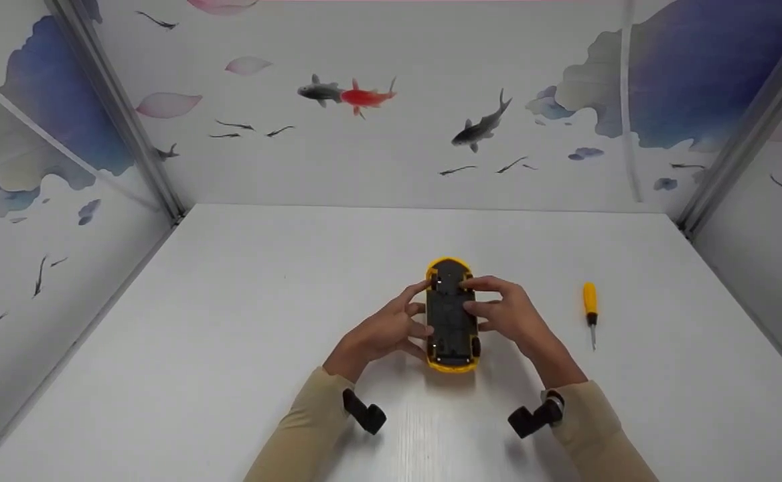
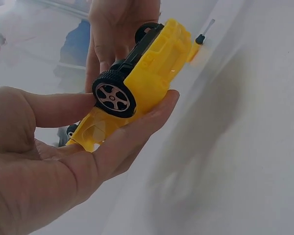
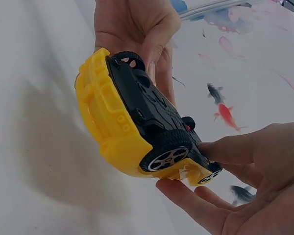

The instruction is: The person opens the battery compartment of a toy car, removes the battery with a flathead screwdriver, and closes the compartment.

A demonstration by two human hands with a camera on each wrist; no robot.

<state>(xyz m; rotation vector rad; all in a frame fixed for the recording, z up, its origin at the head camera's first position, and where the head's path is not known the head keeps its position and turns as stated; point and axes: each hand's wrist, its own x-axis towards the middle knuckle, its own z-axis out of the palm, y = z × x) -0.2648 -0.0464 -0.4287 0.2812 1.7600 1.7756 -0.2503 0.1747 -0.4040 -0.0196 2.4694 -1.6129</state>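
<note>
A yellow toy car (image 1: 451, 314) is held upside down above the white table, its black underside facing up in the head view. My left hand (image 1: 385, 329) grips its left side, with the thumb by a wheel (image 2: 113, 95) and the fingers under the yellow body in the left wrist view. On the opposite side my right hand (image 1: 508, 313) holds the car, thumb on the black underside (image 3: 152, 105) and fingers beneath the body. To the right lies a screwdriver (image 1: 590, 311) with a yellow handle, its tip pointing toward the person; neither hand touches it.
The white tabletop (image 1: 230, 301) stretches out around the hands. Behind it stands a white back wall (image 1: 391, 161) printed with fish and petals. Side panels with metal corner posts (image 1: 120, 107) border the left and right.
</note>
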